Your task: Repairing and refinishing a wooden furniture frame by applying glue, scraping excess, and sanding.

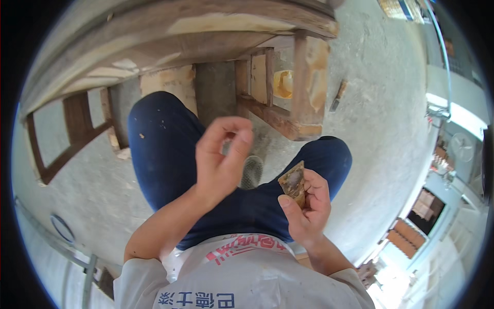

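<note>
My right hand (310,208) grips a thin flat plate (294,184) between thumb and fingers. The plate is smeared brown and tan and may be a putty spreader. To its left, my left hand (221,159) is raised above my lap, slightly blurred. Its fingers are curled, with thumb and forefinger brought close together; whatever they pinch, if anything, does not show. In front of both hands stands a brown wooden furniture frame (247,21) with thick rails and legs. Pale, filler-like patches mark the wood, including its near right leg (310,77). Neither hand touches the frame.
A small tool with a wooden handle (338,96) lies on the concrete floor (375,67) right of the frame. Behind the leg sits a yellow container (283,84). Between my knees is a grey perforated round object (251,172). A fan (462,147) stands far right.
</note>
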Motion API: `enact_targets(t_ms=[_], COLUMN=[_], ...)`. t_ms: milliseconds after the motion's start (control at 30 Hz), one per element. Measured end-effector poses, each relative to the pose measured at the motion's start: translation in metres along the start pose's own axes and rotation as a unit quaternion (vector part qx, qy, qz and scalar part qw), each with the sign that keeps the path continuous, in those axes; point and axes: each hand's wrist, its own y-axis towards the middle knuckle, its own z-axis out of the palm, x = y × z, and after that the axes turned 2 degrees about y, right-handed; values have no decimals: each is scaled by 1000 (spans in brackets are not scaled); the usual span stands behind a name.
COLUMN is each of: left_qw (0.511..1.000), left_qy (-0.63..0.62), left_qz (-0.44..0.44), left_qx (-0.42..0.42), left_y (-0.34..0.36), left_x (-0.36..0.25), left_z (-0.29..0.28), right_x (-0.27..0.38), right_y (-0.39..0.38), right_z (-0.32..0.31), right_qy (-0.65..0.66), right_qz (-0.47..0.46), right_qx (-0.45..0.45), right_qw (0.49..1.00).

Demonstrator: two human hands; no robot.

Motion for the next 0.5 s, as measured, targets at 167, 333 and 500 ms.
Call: enact_targets(t_ms=[167,333,500], left_qw=[973,970,963], left_qy=[93,94,104], left_qz=[205,211,230], left_qx=[46,77,93], left_y=[3,-4,-3], left_x=[-3,5,6], left_z=[17,34,36], right_x=[-1,-1,2], right_y=[-8,-3,-3], right_z=[1,14,15], right_qy=[49,70,81], right_qz=[108,95,106], right_qx=[-79,-114,-151], right_qw=[990,986,979])
